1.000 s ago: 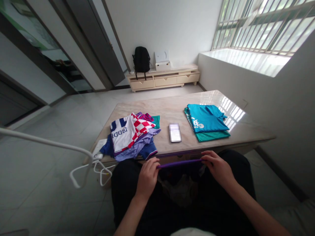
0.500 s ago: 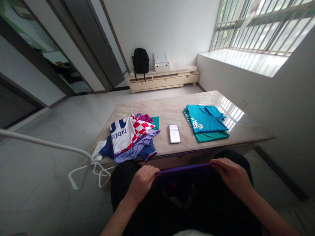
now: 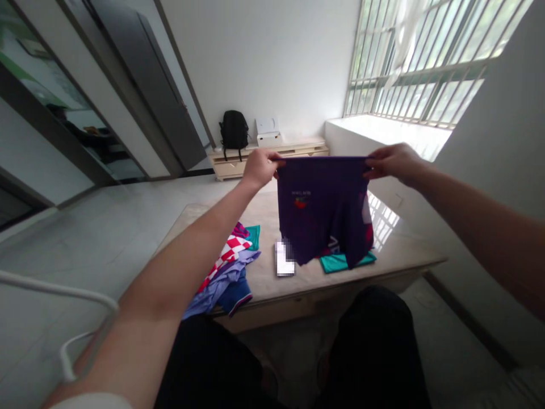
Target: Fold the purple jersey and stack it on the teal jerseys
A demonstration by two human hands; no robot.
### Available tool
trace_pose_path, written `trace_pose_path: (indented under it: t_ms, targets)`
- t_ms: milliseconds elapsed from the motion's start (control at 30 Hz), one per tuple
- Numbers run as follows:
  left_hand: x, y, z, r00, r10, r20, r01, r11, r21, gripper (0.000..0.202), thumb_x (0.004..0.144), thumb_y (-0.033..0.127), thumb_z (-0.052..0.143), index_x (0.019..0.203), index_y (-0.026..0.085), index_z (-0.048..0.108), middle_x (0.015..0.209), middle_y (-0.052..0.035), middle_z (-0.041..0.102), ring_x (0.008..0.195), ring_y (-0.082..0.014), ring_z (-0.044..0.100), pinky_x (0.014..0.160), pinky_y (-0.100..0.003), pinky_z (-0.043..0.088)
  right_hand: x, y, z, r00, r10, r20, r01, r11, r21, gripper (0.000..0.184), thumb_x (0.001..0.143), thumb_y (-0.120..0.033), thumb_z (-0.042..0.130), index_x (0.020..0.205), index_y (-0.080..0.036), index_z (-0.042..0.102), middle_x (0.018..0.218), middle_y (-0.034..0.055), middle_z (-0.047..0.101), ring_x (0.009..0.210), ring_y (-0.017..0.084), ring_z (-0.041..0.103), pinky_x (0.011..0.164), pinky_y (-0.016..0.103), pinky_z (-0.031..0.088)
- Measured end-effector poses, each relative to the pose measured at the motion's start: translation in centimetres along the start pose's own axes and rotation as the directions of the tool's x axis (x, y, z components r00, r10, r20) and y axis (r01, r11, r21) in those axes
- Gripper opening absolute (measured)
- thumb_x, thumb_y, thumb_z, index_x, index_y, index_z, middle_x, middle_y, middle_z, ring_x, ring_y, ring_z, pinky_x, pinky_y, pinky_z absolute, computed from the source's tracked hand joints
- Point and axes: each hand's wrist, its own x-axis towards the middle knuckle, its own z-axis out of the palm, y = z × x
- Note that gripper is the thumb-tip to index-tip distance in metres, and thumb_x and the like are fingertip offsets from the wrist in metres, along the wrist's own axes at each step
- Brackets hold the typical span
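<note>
A dark purple jersey point(image 3: 321, 199) hangs in the air above the table, stretched between my two hands. It bears a small red-orange emblem and a white mark near its lower edge. My left hand point(image 3: 260, 166) pinches its upper left corner; my right hand point(image 3: 394, 162) pinches the upper right one. Behind the cloth, a folded teal garment point(image 3: 347, 262) shows only at its lower edge. A heap of shirts point(image 3: 232, 267), with red-white checks, lilac and navy, lies on the left, partly behind my left forearm. A blurred-out phone-like object point(image 3: 284, 266) rests between.
The marble-topped table point(image 3: 272, 289) stands before my knees. A white bent tube point(image 3: 59, 284) juts in from the left. By the far wall, a low cabinet point(image 3: 232, 169) carries a black backpack point(image 3: 234, 130) and a white box point(image 3: 268, 138). A barred window is at right.
Both hands have risen from near my lap to above the table, lifting the purple jersey, which now hangs spread out and covers most of the folded teal garments. The view has shifted slightly.
</note>
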Motion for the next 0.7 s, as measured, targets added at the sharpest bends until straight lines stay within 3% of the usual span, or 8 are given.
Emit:
trace_pose_path:
  t_ms: [67,133,233,300,433,567,633,700]
  targets:
    - [5.8,1.2,-0.2,0.999,0.027,-0.038,-0.029,0.999,-0.044,0.014,0.1,0.019,0.068,0.101,0.006,0.071,0.073,0.0011,0.072,0.057,-0.0073,0.065,0.061,-0.021,0.055,5.0,-2.1,-2.3,0.997,-0.025,-0.068,0.027,0.999,0.026,0.033,0.099,-0.02,0.062,0.12,0.007,0.067,0.095,0.0149,0.075,0.075,0.014,0.077,0.076,0.03,0.058]
    - [9.8,2.0,0.2,0.995,0.063,-0.077,-0.068,0.995,-0.067,0.014,0.101,0.021,0.066,0.103,0.008,0.07,0.085,-0.0022,0.075,0.067,-0.0094,0.07,0.067,-0.025,0.06,8.4,-3.0,-4.2,0.991,-0.063,-0.122,0.067,0.997,0.03,0.031,0.104,-0.018,0.055,0.124,0.003,0.065,0.102,0.0133,0.073,0.083,0.012,0.076,0.08,0.031,0.058]
    - [12.1,1.4,2.8,0.99,0.098,-0.105,-0.104,0.993,-0.052,0.015,0.102,0.022,0.065,0.104,0.009,0.071,0.092,-0.0041,0.075,0.082,-0.0126,0.074,0.08,-0.032,0.061,11.0,-1.2,-5.5,0.981,-0.111,-0.158,0.111,0.994,-0.012,0.028,0.108,-0.019,0.052,0.125,0.0,0.064,0.108,0.0113,0.072,0.089,0.011,0.073,0.084,0.033,0.058]
    - [11.4,-0.2,5.9,0.991,0.098,-0.094,-0.101,0.995,-0.026,0.012,0.099,0.02,0.069,0.102,0.01,0.073,0.093,-0.0043,0.076,0.088,-0.0155,0.074,0.086,-0.037,0.06,11.4,2.1,-5.2,0.98,-0.112,-0.162,0.102,0.992,-0.068,0.026,0.106,-0.022,0.058,0.121,-0.002,0.066,0.106,0.0103,0.072,0.089,0.012,0.072,0.087,0.035,0.058]
    - [4.4,-4.5,14.7,0.995,0.093,0.026,-0.093,0.996,-0.004,0.009,0.092,0.01,0.072,0.1,0.013,0.077,0.103,-0.0082,0.079,0.1,-0.0196,0.073,0.096,-0.037,0.057,8.0,12.2,-1.6,0.987,-0.074,-0.14,0.048,0.983,-0.177,0.024,0.102,-0.029,0.066,0.113,-0.009,0.072,0.097,0.0062,0.075,0.09,0.015,0.072,0.091,0.042,0.058]
    - [-7.5,-8.1,23.5,0.966,0.071,0.248,-0.072,0.997,-0.006,0.02,0.085,-0.004,0.07,0.086,0.015,0.076,0.098,-0.0054,0.079,0.095,-0.0187,0.074,0.092,-0.033,0.059,-1.3,23.2,4.1,0.999,-0.018,-0.049,0.007,0.979,-0.205,0.015,0.093,-0.03,0.073,0.095,-0.015,0.078,0.097,0.0073,0.08,0.089,0.02,0.075,0.088,0.04,0.061]
    - [-13.0,-9.2,26.8,0.942,0.051,0.331,-0.053,0.999,-0.003,0.012,0.086,0.001,0.074,0.084,0.013,0.073,0.093,-0.0032,0.077,0.09,-0.0184,0.074,0.086,-0.036,0.061,-6.5,27.6,6.5,1.0,0.004,0.008,-0.002,0.975,-0.222,0.014,0.089,-0.03,0.071,0.081,-0.022,0.08,0.096,0.0068,0.082,0.09,0.024,0.077,0.085,0.039,0.062]
    - [-17.1,-10.0,29.1,0.933,0.024,0.36,-0.029,1.0,0.008,0.008,0.089,0.005,0.073,0.09,0.013,0.074,0.105,-0.0055,0.077,0.098,-0.0197,0.074,0.091,-0.039,0.061,-10.6,30.7,8.1,0.999,0.024,0.027,-0.017,0.971,-0.24,0.018,0.086,-0.032,0.066,0.079,-0.025,0.081,0.097,0.0061,0.083,0.09,0.026,0.078,0.084,0.039,0.062]
